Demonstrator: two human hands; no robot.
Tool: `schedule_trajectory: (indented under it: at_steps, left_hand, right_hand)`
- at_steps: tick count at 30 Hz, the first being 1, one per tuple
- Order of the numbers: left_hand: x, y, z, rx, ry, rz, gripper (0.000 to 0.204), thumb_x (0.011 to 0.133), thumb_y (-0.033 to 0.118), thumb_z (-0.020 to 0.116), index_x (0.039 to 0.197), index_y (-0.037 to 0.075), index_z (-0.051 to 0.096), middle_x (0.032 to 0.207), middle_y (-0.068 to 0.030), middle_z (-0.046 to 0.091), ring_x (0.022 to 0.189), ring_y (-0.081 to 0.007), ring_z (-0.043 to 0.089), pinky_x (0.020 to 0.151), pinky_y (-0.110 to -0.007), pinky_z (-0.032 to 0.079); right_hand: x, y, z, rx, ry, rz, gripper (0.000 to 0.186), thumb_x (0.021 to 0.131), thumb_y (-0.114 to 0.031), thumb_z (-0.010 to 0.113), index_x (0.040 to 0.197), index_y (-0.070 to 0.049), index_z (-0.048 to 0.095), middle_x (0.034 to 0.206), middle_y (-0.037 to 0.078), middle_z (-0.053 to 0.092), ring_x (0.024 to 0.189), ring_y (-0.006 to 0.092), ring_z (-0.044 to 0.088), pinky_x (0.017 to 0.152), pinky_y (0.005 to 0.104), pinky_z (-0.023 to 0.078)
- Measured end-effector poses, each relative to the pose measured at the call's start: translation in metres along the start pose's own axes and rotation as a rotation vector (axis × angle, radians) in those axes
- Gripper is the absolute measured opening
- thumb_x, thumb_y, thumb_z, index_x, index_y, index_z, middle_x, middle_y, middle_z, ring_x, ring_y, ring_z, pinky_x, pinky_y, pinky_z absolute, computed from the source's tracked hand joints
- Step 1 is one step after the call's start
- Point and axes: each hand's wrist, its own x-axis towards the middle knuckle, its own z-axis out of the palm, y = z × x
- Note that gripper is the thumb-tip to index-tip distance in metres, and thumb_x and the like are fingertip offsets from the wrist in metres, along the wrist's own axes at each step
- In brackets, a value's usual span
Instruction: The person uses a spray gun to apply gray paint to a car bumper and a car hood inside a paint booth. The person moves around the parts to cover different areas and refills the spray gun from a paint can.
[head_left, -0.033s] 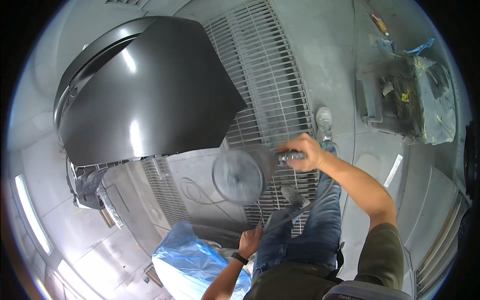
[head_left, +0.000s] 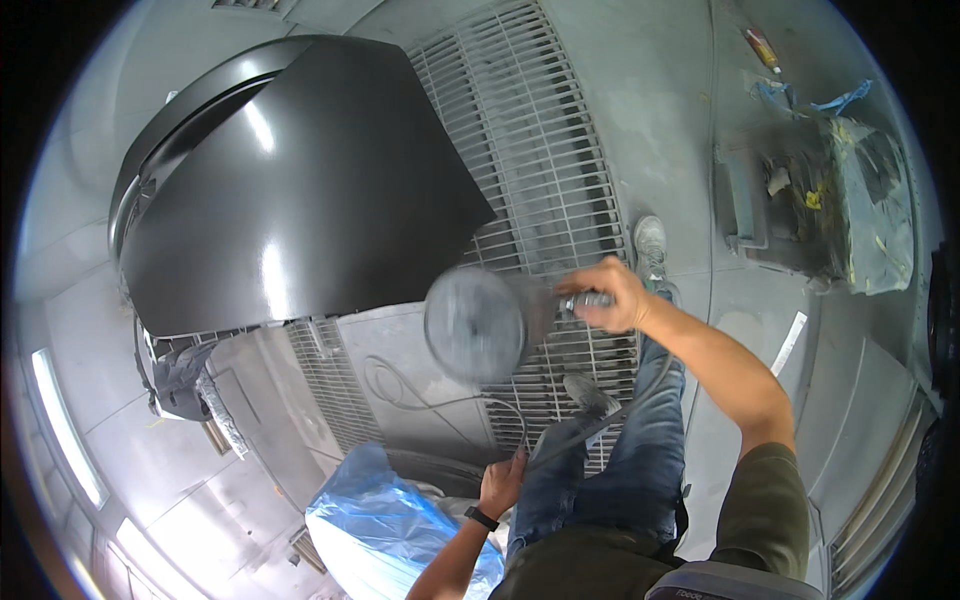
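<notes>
My right hand (head_left: 618,297) is closed round the handle of a spray gun (head_left: 476,326), whose round cup is smeared by motion. The gun hangs just off the near right edge of a glossy dark car hood (head_left: 320,200), apart from it. From the handle a grey air hose (head_left: 655,380) runs down past my legs towards my left side. Low in the middle, my left hand (head_left: 501,484) is closed on this hose, which also loops (head_left: 425,405) over the floor ahead of it.
A floor grating (head_left: 520,140) runs beneath the gun and beside the hood. Blue and clear plastic sheeting (head_left: 390,520) lies by my left forearm. At the right stand a covered, paint-stained box (head_left: 870,210) and, behind it, a small bottle (head_left: 762,48). A white strip (head_left: 790,342) lies on the floor.
The spray gun's cup has risen slightly in the picture, away from me, and my right hand has tipped a little with it. My left hand keeps its grip on the hose.
</notes>
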Motion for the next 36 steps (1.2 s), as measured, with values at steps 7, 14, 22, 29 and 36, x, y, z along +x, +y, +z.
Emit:
schedule_trajectory:
  at_steps: [7, 14, 22, 29, 36]
  left_hand:
    - [0.030, 0.069, -0.012, -0.187, -0.034, -0.249, 0.065, 0.104, 0.049, 0.039, 0.064, 0.003, 0.062, 0.061, -0.0184, 0.061, 0.065, -0.0406, 0.063, 0.065, -0.049, 0.047]
    - [0.089, 0.146, -0.020, -0.280, 0.081, -0.158, 0.063, 0.107, 0.040, 0.036, 0.066, -0.001, 0.060, 0.058, -0.0168, 0.059, 0.057, -0.0329, 0.060, 0.061, -0.045, 0.047]
    - [0.087, 0.122, -0.018, -0.204, 0.227, -0.189, 0.055, 0.106, 0.039, 0.040, 0.074, 0.001, 0.063, 0.060, -0.0154, 0.060, 0.060, -0.0340, 0.063, 0.060, -0.046, 0.046]
    - [0.058, 0.063, -0.030, -0.161, 0.179, -0.345, 0.063, 0.102, 0.046, 0.050, 0.059, 0.002, 0.063, 0.050, -0.0096, 0.058, 0.050, -0.0234, 0.062, 0.051, -0.038, 0.046]
    - [0.040, 0.034, -0.019, -0.172, 0.151, -0.354, 0.065, 0.102, 0.047, 0.050, 0.059, 0.001, 0.062, 0.049, -0.0096, 0.056, 0.048, -0.0200, 0.058, 0.052, -0.037, 0.044]
  right_hand:
    - [0.122, 0.061, -0.103, 0.295, 0.351, 0.269, 0.039, 0.098, -0.040, 0.059, 0.109, -0.003, 0.064, 0.084, 0.011, 0.069, 0.065, 0.0203, 0.068, 0.048, 0.0298, 0.049]
    - [0.322, 0.094, -0.207, 0.395, 0.403, 0.369, 0.047, 0.094, -0.047, 0.063, 0.105, -0.002, 0.057, 0.079, 0.011, 0.066, 0.061, 0.0182, 0.067, 0.042, 0.0285, 0.047]
    - [0.325, 0.134, -0.170, 0.234, 0.549, 0.345, 0.044, 0.095, -0.045, 0.062, 0.104, -0.002, 0.060, 0.080, 0.010, 0.067, 0.062, 0.0165, 0.065, 0.045, 0.0292, 0.049]
    - [0.053, 0.113, -0.089, 0.062, 0.466, -0.085, 0.029, 0.099, -0.025, 0.055, 0.110, 0.001, 0.061, 0.089, 0.013, 0.066, 0.063, 0.0165, 0.064, 0.054, 0.0298, 0.051]
    - [-0.007, 0.106, -0.064, 0.388, 0.280, 0.408, 0.053, 0.095, -0.045, 0.053, 0.110, 0.004, 0.065, 0.076, 0.010, 0.068, 0.059, 0.0150, 0.061, 0.045, 0.0260, 0.045]
